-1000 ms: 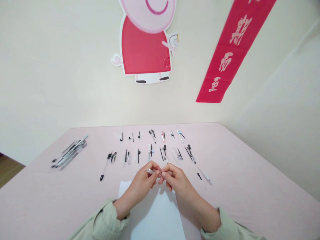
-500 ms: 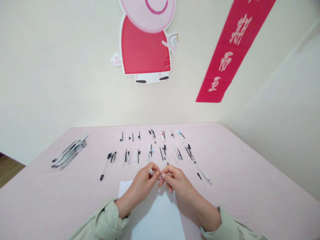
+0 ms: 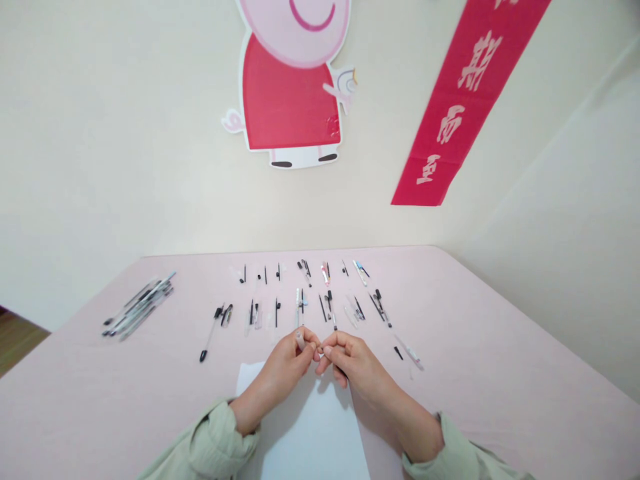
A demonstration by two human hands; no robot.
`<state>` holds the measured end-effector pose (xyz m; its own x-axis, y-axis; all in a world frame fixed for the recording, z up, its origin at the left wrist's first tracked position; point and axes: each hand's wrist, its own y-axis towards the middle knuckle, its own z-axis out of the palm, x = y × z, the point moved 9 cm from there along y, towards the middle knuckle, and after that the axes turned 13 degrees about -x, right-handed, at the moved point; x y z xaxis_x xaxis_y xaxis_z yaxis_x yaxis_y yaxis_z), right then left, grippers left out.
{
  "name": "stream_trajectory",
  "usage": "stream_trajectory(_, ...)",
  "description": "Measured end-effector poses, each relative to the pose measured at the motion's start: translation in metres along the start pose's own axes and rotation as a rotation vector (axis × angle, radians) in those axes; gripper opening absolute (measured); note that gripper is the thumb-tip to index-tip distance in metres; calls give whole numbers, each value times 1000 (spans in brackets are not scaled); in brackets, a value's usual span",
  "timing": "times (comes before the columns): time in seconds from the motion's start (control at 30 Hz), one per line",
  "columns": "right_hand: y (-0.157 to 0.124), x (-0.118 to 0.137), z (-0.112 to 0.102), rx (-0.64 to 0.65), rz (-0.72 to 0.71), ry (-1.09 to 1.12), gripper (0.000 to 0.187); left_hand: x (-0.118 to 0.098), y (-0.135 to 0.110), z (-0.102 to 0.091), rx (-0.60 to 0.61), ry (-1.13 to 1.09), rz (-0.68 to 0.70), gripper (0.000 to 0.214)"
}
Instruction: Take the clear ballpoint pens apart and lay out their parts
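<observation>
Above a white sheet of paper [image 3: 313,427], my two hands meet fingertip to fingertip. My left hand [image 3: 293,357] is closed around a pale pen [image 3: 300,339], whose end shows between thumb and forefinger. My right hand [image 3: 353,357] pinches the pen's other end with thumb and index finger; its lower fingers are curled. Most of the pen is hidden by my fingers. Just beyond my hands lie taken-apart pens in two rows, among them black refills [image 3: 323,307], black caps and clear barrels.
A heap of pens [image 3: 140,307] lies at the left of the pink-covered table [image 3: 125,400]. A black-capped pen [image 3: 203,355] is left of the paper. To the right are a white pen barrel [image 3: 413,357] and a small black piece [image 3: 399,353]. A wall stands behind the table.
The pen end in my left hand has tilted more upright and slid a little deeper between the fingers. Both hands stay in nearly the same place.
</observation>
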<state>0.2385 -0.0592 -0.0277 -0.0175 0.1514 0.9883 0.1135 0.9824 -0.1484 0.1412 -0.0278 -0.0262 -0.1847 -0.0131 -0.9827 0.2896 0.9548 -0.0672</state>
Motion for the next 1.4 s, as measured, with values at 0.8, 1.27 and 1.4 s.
stream_trajectory(0.8,-7,-7,3,50,88,-4,27,0,-4,-4,-49,164,123,14)
stream_trajectory(1.27,-4,-9,-2,49,109,85,27,10,-2,3,18,-15,-61,14)
stream_trajectory(1.4,-5,-9,0,55,115,108,28,7,-4,2,27,9,-54,14)
